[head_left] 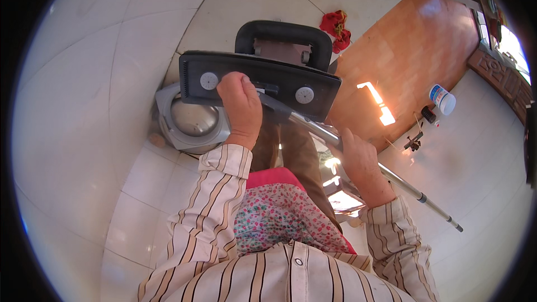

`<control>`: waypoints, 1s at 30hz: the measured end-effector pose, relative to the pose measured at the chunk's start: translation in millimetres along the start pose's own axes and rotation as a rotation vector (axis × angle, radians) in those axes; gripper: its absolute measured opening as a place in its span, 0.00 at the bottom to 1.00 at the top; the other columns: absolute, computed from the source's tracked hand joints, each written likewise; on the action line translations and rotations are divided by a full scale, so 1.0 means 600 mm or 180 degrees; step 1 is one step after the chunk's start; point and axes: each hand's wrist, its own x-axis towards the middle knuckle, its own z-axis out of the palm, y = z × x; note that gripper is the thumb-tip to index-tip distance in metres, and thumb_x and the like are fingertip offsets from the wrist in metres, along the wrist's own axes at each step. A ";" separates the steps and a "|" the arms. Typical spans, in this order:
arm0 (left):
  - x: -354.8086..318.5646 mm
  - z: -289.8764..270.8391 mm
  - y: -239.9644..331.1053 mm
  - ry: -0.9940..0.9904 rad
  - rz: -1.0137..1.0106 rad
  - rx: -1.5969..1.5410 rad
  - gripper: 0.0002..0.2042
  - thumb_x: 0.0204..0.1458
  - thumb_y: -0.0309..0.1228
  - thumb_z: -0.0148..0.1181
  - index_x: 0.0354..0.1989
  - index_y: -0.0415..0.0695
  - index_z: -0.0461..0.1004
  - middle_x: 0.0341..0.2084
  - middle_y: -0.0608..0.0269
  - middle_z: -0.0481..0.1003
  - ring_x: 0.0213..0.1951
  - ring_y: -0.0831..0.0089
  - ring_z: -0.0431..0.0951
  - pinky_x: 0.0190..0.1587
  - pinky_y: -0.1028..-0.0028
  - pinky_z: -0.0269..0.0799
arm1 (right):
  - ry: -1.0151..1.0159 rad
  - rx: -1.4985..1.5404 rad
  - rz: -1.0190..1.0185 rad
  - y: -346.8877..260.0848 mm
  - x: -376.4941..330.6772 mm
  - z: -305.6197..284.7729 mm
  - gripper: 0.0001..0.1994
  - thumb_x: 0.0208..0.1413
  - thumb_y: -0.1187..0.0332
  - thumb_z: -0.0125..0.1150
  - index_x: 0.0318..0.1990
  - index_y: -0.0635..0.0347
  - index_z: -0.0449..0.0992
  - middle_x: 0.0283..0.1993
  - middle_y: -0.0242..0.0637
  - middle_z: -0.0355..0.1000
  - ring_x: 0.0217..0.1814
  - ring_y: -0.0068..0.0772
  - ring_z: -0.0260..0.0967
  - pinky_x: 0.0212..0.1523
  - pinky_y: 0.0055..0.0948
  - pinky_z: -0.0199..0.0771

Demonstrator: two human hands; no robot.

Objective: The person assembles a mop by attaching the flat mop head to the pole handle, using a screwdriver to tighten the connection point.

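A flat mop with a wide black head [263,81] is tilted up in front of me. Its plate carries two white round discs, and a silver pole [417,189] slants down to the right from its middle joint. My left hand [240,103] is closed at the plate between the discs, beside the joint; what its fingertips pinch is hidden. Around the upper pole, just below the joint, my right hand [361,159] is wrapped. Directly behind the head, a thick black loop handle [285,31] rises; whether it joins the mop cannot be made out.
A grey container with a rounded steel top [194,117] stands at left on pale floor tiles [140,218]. Red cloth [335,31] lies beyond the mop. An orange-brown surface [405,59] extends right, near a white tub [442,99] and carved dark wood [503,81].
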 end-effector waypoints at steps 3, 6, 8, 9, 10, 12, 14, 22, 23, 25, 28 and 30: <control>0.005 0.004 -0.006 -0.0033 0.0054 0.0158 0.04 0.50 0.25 0.46 0.32 0.39 0.65 0.30 0.53 0.66 0.35 0.56 0.63 0.42 0.64 0.57 | -0.0072 -0.0072 0.0026 0.000 0.007 0.004 0.17 0.46 0.57 0.60 0.28 0.61 0.62 0.21 0.42 0.67 0.23 0.43 0.68 0.22 0.37 0.67; 0.012 0.000 -0.001 -0.0122 0.0173 0.0286 0.03 0.49 0.25 0.47 0.31 0.39 0.65 0.29 0.55 0.67 0.35 0.56 0.64 0.41 0.64 0.57 | -0.0103 -0.0163 0.0075 0.001 0.005 0.005 0.17 0.46 0.57 0.60 0.28 0.60 0.62 0.20 0.42 0.67 0.23 0.42 0.68 0.22 0.36 0.67; 0.020 -0.005 0.007 -0.0315 0.0303 0.0526 0.02 0.51 0.26 0.47 0.31 0.41 0.65 0.28 0.57 0.67 0.33 0.59 0.65 0.40 0.65 0.57 | -0.0124 -0.0155 0.0102 0.002 0.002 0.004 0.17 0.46 0.57 0.60 0.28 0.60 0.62 0.19 0.41 0.67 0.23 0.42 0.68 0.22 0.35 0.67; 0.024 -0.007 0.008 -0.0324 0.0309 0.0532 0.02 0.51 0.26 0.47 0.31 0.41 0.65 0.28 0.57 0.67 0.33 0.59 0.65 0.40 0.65 0.57 | -0.0174 -0.0158 0.0121 0.001 0.002 0.004 0.17 0.45 0.56 0.60 0.28 0.59 0.62 0.19 0.40 0.67 0.23 0.41 0.68 0.22 0.35 0.67; 0.028 -0.008 0.008 -0.0404 0.0281 0.0595 0.02 0.50 0.26 0.47 0.31 0.41 0.65 0.28 0.58 0.67 0.33 0.59 0.65 0.39 0.65 0.58 | -0.0225 -0.0162 0.0140 0.000 0.002 0.004 0.17 0.45 0.56 0.61 0.28 0.59 0.62 0.19 0.40 0.67 0.22 0.41 0.68 0.22 0.35 0.68; 0.032 -0.007 0.011 -0.0509 0.0259 0.0652 0.02 0.50 0.25 0.48 0.31 0.42 0.66 0.28 0.58 0.68 0.33 0.59 0.65 0.39 0.65 0.58 | -0.0199 -0.0216 0.0119 0.001 0.003 0.000 0.18 0.45 0.56 0.61 0.29 0.59 0.62 0.19 0.39 0.67 0.22 0.40 0.69 0.22 0.34 0.68; 0.033 -0.004 0.015 -0.0489 0.0395 0.0824 0.03 0.48 0.24 0.49 0.31 0.42 0.66 0.28 0.59 0.69 0.32 0.59 0.65 0.37 0.64 0.58 | -0.0183 -0.0358 0.0064 0.003 0.001 -0.005 0.18 0.46 0.55 0.60 0.29 0.59 0.62 0.19 0.38 0.67 0.22 0.37 0.69 0.22 0.32 0.68; 0.037 -0.004 0.003 -0.0627 0.0513 0.0849 0.05 0.43 0.22 0.49 0.30 0.42 0.66 0.26 0.59 0.68 0.31 0.56 0.64 0.35 0.62 0.58 | -0.0297 -0.0436 -0.0052 0.003 0.009 -0.012 0.18 0.47 0.54 0.58 0.30 0.60 0.62 0.16 0.36 0.66 0.20 0.36 0.68 0.21 0.30 0.68; 0.037 -0.003 0.002 -0.0624 0.0510 0.0870 0.04 0.43 0.22 0.49 0.29 0.43 0.65 0.26 0.59 0.68 0.31 0.56 0.64 0.35 0.62 0.59 | -0.0306 -0.0462 -0.0056 0.003 0.008 -0.011 0.18 0.48 0.53 0.58 0.30 0.60 0.62 0.16 0.36 0.66 0.20 0.35 0.68 0.21 0.31 0.68; 0.040 -0.004 0.003 -0.0694 0.0524 0.0948 0.04 0.43 0.22 0.49 0.29 0.43 0.65 0.26 0.59 0.68 0.30 0.56 0.64 0.35 0.61 0.59 | -0.0321 -0.0425 -0.0048 0.001 0.008 -0.010 0.18 0.48 0.53 0.57 0.30 0.60 0.62 0.16 0.36 0.67 0.20 0.36 0.69 0.21 0.31 0.68; 0.042 -0.005 0.002 -0.0749 0.0564 0.1047 0.04 0.42 0.22 0.49 0.28 0.43 0.65 0.25 0.59 0.68 0.30 0.56 0.64 0.34 0.61 0.59 | -0.0430 -0.0362 -0.0006 -0.003 0.008 -0.014 0.18 0.48 0.53 0.57 0.30 0.60 0.63 0.16 0.36 0.67 0.21 0.37 0.69 0.21 0.32 0.69; 0.041 -0.005 0.002 -0.0747 0.0595 0.1062 0.04 0.42 0.22 0.49 0.27 0.44 0.64 0.25 0.60 0.68 0.30 0.56 0.64 0.33 0.61 0.59 | -0.0528 -0.0332 0.0043 -0.003 0.007 -0.020 0.19 0.48 0.53 0.56 0.30 0.61 0.63 0.16 0.37 0.67 0.21 0.37 0.70 0.21 0.32 0.69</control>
